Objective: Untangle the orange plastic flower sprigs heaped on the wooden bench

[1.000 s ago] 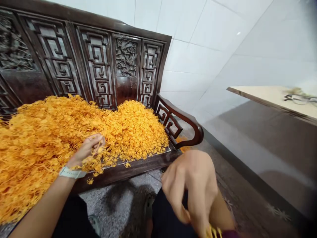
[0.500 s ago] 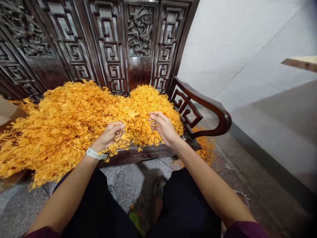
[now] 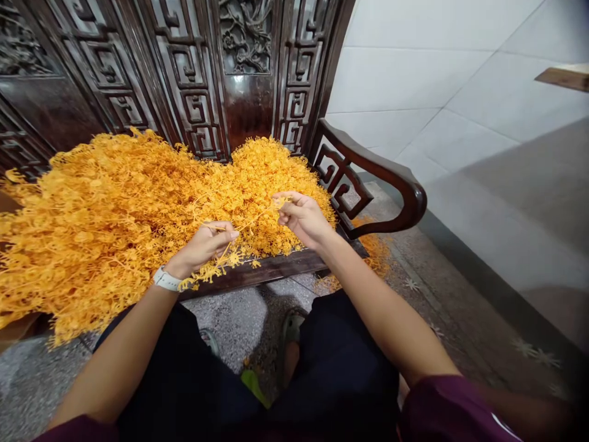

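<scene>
A big heap of orange plastic sprigs [image 3: 115,202] covers the seat of a dark carved wooden bench [image 3: 248,92]. My left hand [image 3: 202,245], with a white watch at the wrist, is pinched on a thin orange sprig [image 3: 243,224] at the heap's front edge. My right hand [image 3: 301,216] is closed on the other end of the same sprig, a little higher and to the right. The sprig stretches between the two hands just above the heap.
The bench's curved armrest [image 3: 381,178] stands right of my hands. More orange sprigs [image 3: 372,252] lie on the speckled floor beside the bench. My knees in dark trousers [image 3: 331,362] are below. A white tiled wall [image 3: 437,92] and a table edge [image 3: 564,77] are at the right.
The view dropped from the room to the bench. My right hand rose from my lap to the heap and closed on a sprig that my left hand also pinches.
</scene>
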The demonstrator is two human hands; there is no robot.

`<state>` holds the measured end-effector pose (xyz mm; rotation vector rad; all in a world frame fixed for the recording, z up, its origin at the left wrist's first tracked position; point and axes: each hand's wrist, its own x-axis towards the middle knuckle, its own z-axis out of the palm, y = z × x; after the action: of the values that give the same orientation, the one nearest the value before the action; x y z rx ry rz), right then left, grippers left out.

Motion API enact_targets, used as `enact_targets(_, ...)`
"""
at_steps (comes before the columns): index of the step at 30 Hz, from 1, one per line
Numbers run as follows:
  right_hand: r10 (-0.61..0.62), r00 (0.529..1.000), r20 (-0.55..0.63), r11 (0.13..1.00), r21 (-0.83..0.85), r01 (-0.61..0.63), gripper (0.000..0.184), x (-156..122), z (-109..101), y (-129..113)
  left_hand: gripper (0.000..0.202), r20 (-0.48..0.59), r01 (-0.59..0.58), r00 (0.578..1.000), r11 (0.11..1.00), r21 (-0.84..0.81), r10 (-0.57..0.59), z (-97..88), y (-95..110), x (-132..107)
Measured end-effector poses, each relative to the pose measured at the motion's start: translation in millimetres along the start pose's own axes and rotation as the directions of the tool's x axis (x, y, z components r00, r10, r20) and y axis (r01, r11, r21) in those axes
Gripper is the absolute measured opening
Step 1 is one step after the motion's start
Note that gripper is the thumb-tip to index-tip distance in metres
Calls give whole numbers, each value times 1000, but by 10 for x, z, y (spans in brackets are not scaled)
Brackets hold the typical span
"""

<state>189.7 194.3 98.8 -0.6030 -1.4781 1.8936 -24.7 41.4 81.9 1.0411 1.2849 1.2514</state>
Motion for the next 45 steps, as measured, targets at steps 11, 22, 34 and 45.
enact_targets(11,-140,940,310,669,-670,321,25,91,-479,-121,46,141,-118,987,956,269,82,-56,51,-57)
enact_targets(22,-363,901,-239,808,-563,177,34,368,-822,-152,51,213,-111,972,992,62,96,63,-83,-125)
enact_targets(34,69,522,850,894,-284,346,20,-413,-381,-868,51,-82,52,995,998,43,-49,-126,-136,53)
enact_targets(45,51,996,-74,991,130,-41,40,143,-98,-460,55,-94,174,980,985,2,-173,-7,-169,92)
